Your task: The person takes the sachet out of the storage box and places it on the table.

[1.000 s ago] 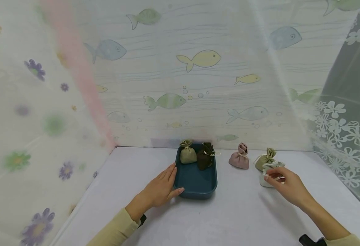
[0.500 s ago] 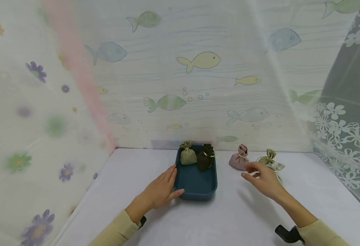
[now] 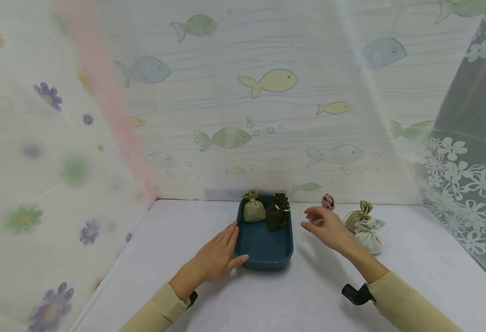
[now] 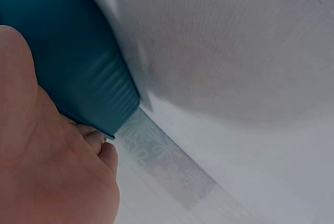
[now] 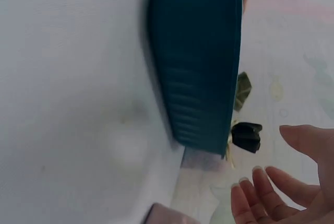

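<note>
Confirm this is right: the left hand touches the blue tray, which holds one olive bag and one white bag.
Almost: the head view shows a dark brown bag, not a white one, beside the olive bag in the blue tray. The left hand does touch the tray.

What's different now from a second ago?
The right hand has moved left from the white bag, away toward the tray; it holds nothing and now partly hides the pink bag in the head view. Unchanged: the left hand against the tray's side, the two bags inside it, and the white bag's place on the table.
</note>
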